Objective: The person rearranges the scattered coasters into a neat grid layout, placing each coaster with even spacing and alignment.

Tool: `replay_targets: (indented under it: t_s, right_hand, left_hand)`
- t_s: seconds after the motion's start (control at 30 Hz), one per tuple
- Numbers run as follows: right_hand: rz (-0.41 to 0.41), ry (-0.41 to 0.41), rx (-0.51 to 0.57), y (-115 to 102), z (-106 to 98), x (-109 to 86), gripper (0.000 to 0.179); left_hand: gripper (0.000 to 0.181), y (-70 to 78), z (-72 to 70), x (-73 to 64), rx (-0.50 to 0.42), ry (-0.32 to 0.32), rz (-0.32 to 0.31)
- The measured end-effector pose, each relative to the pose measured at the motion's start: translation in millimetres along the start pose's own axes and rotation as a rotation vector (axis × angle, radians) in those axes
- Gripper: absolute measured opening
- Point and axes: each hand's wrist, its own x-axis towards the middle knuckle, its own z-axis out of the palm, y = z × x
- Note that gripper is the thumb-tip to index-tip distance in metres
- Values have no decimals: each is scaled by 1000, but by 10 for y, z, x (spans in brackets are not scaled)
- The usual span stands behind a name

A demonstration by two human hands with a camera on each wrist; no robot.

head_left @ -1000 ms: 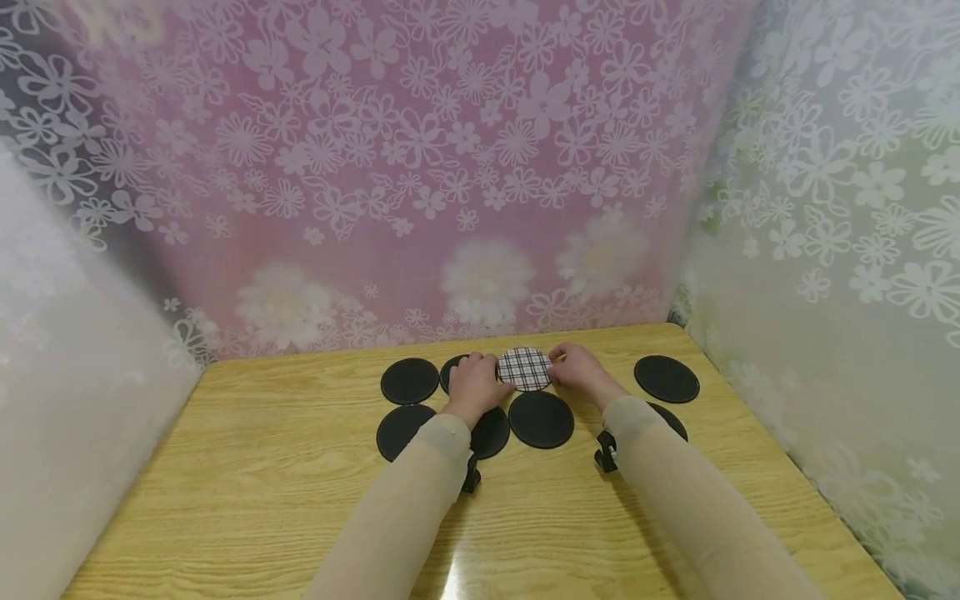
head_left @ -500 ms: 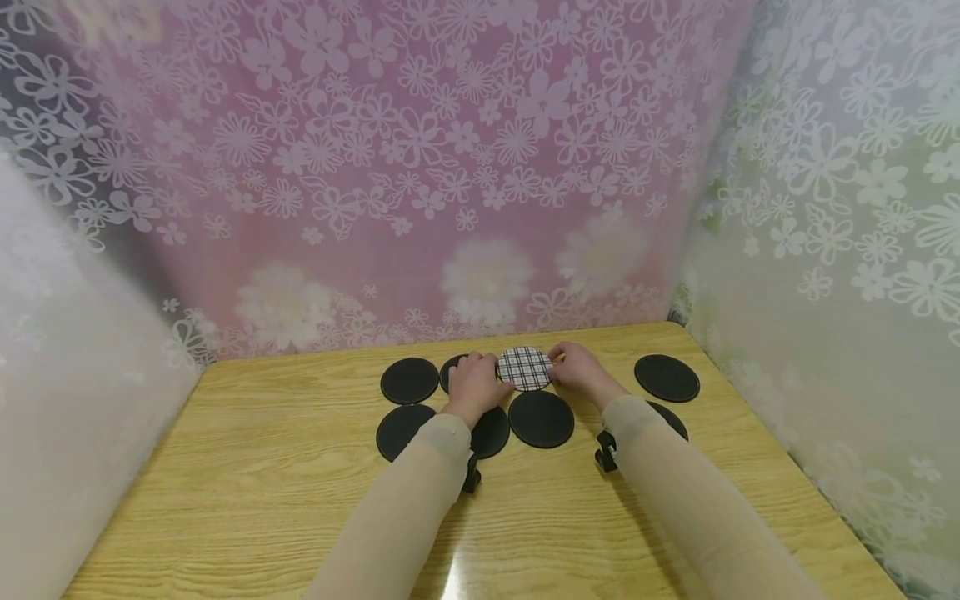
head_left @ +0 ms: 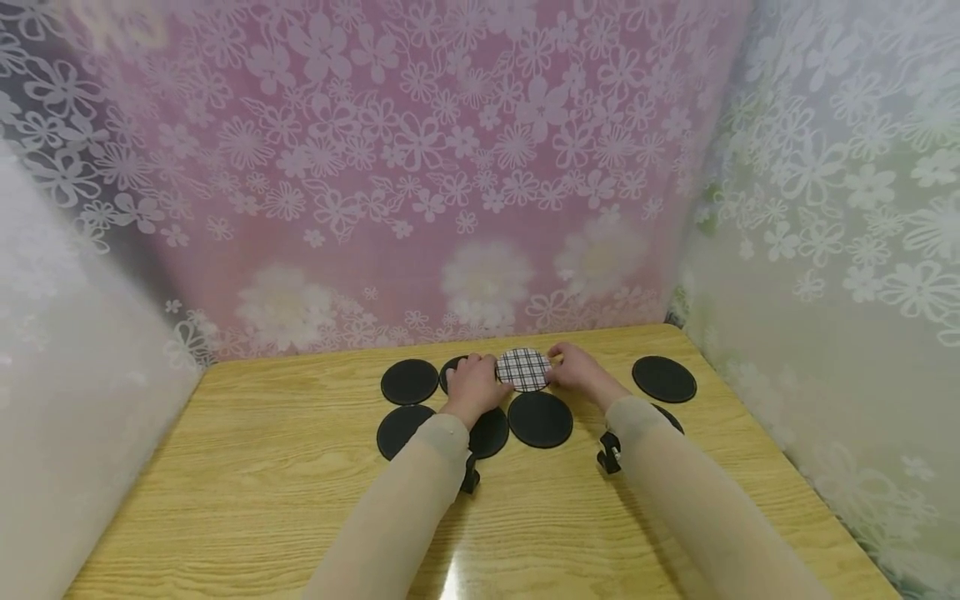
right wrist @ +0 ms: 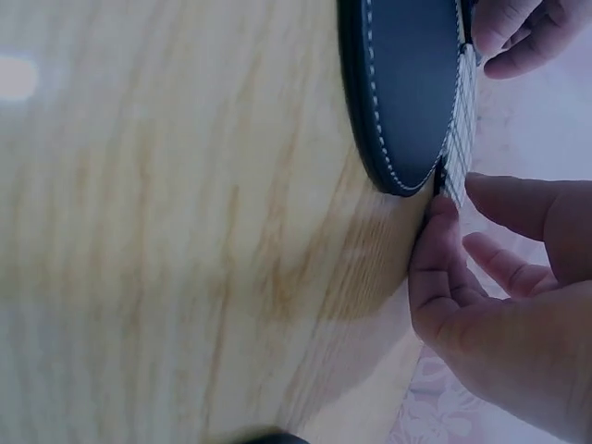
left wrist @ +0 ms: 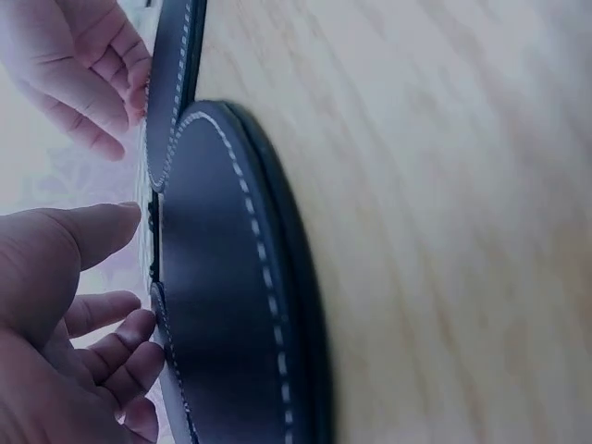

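Note:
A round coaster with a white and dark plaid top [head_left: 523, 369] lies in the back row between my hands. My right hand [head_left: 581, 372] holds its right edge with curled fingers and thumb; in the right wrist view the thumb reaches above the plaid coaster [right wrist: 461, 129] and the fingers are lower. On the other side my left hand [head_left: 474, 386] rests with relaxed fingers, partly hiding a black coaster [head_left: 447, 371]. Its thumb [left wrist: 111, 227] reaches the plaid coaster's left edge. Just in front lies another black coaster with pale stitching [head_left: 540, 421].
More black coasters stand at the left, one behind [head_left: 408, 382] and one in front [head_left: 399, 429]. Far right, a black coaster [head_left: 664, 379] lies near another one half hidden by my sleeve. Flowered curtains [head_left: 450, 167] enclose the wooden table [head_left: 247, 467].
My right hand's fingers shift very slightly at the plaid coaster's edge, and a bit of table shows between them. The view tilts a little; the left hand stays in place.

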Motion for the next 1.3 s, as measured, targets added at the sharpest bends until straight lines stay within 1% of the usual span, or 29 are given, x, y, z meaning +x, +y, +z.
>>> replay_targets:
  t_s: [0.1,0.27,0.5,0.6,0.67,0.77,0.87,0.97,1.13,1.3]
  right_hand:
    - [-25,-16,-21,-14,-6,-80,52]
    - [-101,-10,-112,-23,-70,-256,55]
    - [-182,40,-250,-10,-159,-516,56]
    - [-223,74,-312,9,-201,-665,55]
    - [-239,98,-334,33,-222,-762,55]
    - [-248,123,-366,96,-244,-907,58]
    - [-249,127,-395,184,-266,-1039,62]
    - [-278,137,-425,294,-288,-1150,65]
    - [-337,184,-433,446,-334,-1323,72]
    - [-371,227,-428,578,-383,-1465,79]
  left_hand:
    - [61,8,-12,-37,-4,1,-1]
    - [60,31,-23,-129,-40,32,10]
    - [61,95,-64,-276,-88,70,40]
    - [61,151,-99,-364,-112,74,58]
    - [60,196,-118,-427,-126,77,73]
    - [59,265,-112,-505,-131,86,98]
    - [60,328,-81,-556,-134,90,121]
    - [62,385,-63,-597,-136,90,140]
    - [64,464,-36,-648,-152,80,161]
    - [62,526,8,-706,-167,65,193]
